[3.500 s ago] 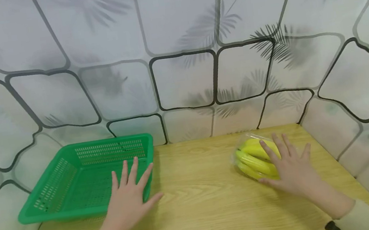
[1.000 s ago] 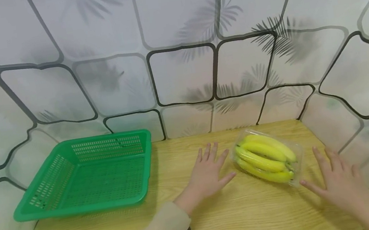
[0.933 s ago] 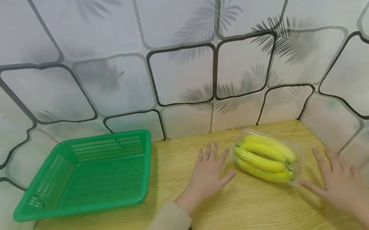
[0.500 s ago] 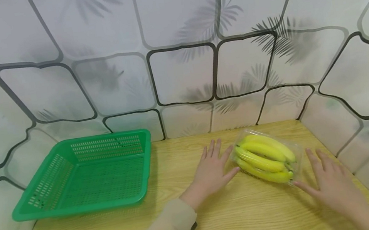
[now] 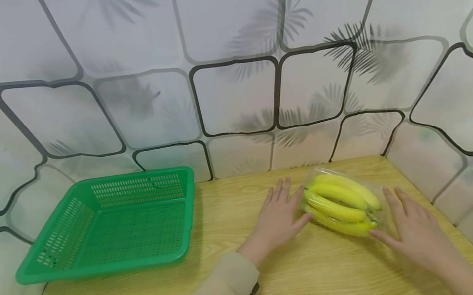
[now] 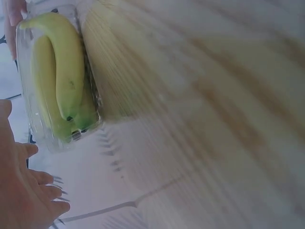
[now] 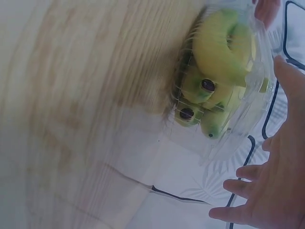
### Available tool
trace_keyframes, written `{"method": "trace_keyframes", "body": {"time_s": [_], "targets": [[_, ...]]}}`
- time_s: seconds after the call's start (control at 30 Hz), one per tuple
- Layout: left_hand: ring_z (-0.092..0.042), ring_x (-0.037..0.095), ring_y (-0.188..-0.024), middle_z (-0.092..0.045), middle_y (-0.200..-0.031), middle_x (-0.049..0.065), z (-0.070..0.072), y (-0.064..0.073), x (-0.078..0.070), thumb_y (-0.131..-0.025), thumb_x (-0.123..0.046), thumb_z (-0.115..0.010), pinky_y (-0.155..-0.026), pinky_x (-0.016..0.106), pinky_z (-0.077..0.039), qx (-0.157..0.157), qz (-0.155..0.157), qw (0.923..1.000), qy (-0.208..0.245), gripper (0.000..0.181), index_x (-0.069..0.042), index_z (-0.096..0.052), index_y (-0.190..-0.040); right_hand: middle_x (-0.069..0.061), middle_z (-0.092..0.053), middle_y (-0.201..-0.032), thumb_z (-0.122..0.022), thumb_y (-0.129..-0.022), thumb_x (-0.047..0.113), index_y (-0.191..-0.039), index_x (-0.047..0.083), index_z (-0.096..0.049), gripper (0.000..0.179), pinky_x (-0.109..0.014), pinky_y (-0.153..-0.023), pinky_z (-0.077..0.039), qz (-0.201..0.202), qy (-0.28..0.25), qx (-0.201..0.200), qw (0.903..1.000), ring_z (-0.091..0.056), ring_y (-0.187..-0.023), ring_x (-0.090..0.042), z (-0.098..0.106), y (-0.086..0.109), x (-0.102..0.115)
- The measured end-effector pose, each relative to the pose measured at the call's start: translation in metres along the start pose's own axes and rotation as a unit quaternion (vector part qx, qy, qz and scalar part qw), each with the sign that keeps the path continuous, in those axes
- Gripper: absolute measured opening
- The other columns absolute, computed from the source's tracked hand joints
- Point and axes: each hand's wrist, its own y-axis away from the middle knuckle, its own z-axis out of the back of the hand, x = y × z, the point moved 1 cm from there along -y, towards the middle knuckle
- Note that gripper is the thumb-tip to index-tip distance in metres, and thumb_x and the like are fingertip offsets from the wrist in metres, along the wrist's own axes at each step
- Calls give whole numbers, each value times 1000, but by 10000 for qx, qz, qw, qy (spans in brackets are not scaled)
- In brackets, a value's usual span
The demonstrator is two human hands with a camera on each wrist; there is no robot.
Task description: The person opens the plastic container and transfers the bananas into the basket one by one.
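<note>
Several yellow bananas [image 5: 337,199] lie in a clear plastic box [image 5: 379,191] on the right side of the wooden table. My left hand [image 5: 274,217] is at the left end of the box, its fingers spread and fairly straight. At the right end is my right hand [image 5: 418,233], fingers also extended, with the thumb by the near right corner. In the left wrist view, the left hand [image 6: 24,186] appears slightly apart from the box [image 6: 97,102]. In the right wrist view, a small gap shows between the right hand [image 7: 271,186] and the box; contact is hard to tell.
A green plastic basket [image 5: 183,251] with slotted walls stands on the left of the table [image 5: 234,267], with nothing seen inside. A patterned wall covering [image 5: 234,98] rises behind the table and along both sides.
Earlier, the left hand was over the basket and the right over the bananas. Both went to the box's ends. In the last second they have drawn closer to it; the box has barely moved.
</note>
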Motion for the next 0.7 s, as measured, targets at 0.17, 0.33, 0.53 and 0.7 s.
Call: {"method": "trace_keyframes", "body": {"time_s": [0.17, 0.33, 0.53, 0.7], "targets": [[-22, 38, -164, -16, -177, 18, -1, -3, -3, -111, -60, -39, -135, 52, -21, 32, -25, 10000, -7, 74, -21, -23, -171, -45, -27, -161, -74, -95, 57, -170, 1, -11, 112, -86, -105, -33, -28, -72, 62, 10000, -39, -132, -70, 2, -5, 3], [-22, 37, -164, -16, -177, 17, -3, -6, -4, -110, -62, -39, -135, 51, -23, 9, -23, 10000, -23, 75, -22, -22, -171, -45, -27, -161, -74, -95, 57, -170, 1, -10, 113, -86, -105, -34, -1, -79, 67, 9999, -39, -132, -71, 2, -10, 6], [-19, 36, -165, -15, -178, 17, -3, -6, -6, -110, -61, -40, -135, 51, -23, 78, -44, 10000, -37, 74, -22, -22, -171, -46, -27, -161, -73, -95, 57, -169, 1, -11, 112, -88, -104, -34, -6, -68, 113, 9999, -40, -131, -72, -2, -14, 8], [-21, 35, -165, -17, -177, 17, -5, -7, -6, -111, -62, -37, -135, 50, -24, 108, -86, 9998, -158, 75, -20, -21, -171, -46, -27, -161, -73, -96, 56, -170, 3, -12, 110, -89, -102, -34, -17, -97, 164, 9998, -40, -130, -73, -5, -15, 8]]}}
